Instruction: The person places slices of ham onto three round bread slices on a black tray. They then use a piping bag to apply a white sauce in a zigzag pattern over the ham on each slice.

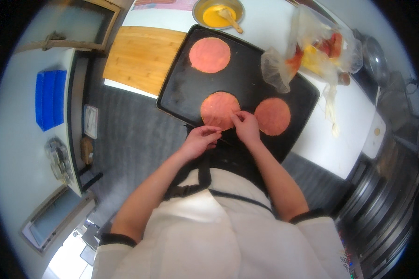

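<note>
Three flat pink rounds with finely scalloped edges lie on a black baking tray: a far round, a near middle round and a right round. The tray sits at an angle before me. My right hand has its thumb and forefinger pinched at the right edge of the near middle round. By the front edge of that same round is my left hand, its thumb and fingertips drawn together; whether anything is between them is too small to tell.
A wooden board lies left of the tray. Behind it stands a metal bowl of yellow liquid with a wooden-handled brush. Clear plastic bags with red and yellow contents overhang the tray's right corner. A blue box is far left.
</note>
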A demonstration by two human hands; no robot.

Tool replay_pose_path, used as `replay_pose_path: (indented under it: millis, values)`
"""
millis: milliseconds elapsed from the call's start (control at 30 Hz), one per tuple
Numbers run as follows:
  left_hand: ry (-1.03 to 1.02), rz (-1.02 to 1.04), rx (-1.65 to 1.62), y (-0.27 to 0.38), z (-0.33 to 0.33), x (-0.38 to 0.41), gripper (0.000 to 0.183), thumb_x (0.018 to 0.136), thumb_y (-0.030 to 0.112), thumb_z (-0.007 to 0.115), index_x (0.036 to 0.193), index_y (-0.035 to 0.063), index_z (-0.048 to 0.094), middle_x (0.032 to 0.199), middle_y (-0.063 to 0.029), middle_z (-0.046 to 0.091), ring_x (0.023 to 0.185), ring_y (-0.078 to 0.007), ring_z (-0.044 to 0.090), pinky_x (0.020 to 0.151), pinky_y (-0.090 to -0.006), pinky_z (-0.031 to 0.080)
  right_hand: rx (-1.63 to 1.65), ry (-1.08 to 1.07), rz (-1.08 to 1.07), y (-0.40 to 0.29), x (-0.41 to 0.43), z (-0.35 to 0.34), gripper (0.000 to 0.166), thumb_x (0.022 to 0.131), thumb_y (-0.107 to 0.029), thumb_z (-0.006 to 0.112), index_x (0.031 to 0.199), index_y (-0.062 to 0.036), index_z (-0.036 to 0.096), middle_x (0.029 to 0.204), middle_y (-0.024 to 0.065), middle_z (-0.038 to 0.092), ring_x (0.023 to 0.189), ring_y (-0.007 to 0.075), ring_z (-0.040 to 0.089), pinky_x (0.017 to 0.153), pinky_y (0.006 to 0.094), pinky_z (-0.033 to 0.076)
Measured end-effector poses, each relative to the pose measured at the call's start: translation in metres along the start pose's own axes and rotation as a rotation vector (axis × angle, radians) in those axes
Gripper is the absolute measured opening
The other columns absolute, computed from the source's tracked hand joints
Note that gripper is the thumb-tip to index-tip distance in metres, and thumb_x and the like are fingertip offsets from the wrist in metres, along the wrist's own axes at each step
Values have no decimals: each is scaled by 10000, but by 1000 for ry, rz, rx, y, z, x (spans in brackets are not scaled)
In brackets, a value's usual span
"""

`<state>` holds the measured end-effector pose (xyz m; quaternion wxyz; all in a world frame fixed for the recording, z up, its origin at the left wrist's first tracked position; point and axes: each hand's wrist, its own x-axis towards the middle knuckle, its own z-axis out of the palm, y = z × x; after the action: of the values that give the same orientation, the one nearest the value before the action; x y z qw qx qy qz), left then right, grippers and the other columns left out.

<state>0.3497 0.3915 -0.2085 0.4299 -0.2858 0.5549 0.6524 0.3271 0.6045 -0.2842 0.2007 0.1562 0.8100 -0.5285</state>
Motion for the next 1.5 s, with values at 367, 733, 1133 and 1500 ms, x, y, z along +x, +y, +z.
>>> replay_pose_path:
  millis: [367,733,1133,1500]
  values:
    - [271,204,187,11,18,29,209,955,232,791,1029,36,788,801,-15,707,681,-105,628,632,-271,513,60,-72,237,10,-56,-30,382,964,-354,752,941,27,746,745,102,698,649,184,640,642,346,503]
    - [439,80,472,11,43,84,302,913,308,750,1002,21,787,942,-121,790,875,-218,752,826,-365,567,106,-28,234,19,-80,-37,355,975,-330,743,921,22,747,688,72,667,617,157,611,615,331,485]
    - [444,49,606,14,50,72,286,921,324,736,902,40,774,885,-108,780,859,-229,747,795,-382,555,78,-30,231,14,-83,-42,360,973,-334,740,905,20,744,686,79,665,636,176,620,636,344,492]
    - [522,214,869,12,55,65,245,904,337,765,1016,127,705,917,-55,761,874,-257,744,776,-400,568,54,-43,202,11,-79,-41,354,978,-331,733,918,18,739,686,78,655,634,173,607,628,343,481]
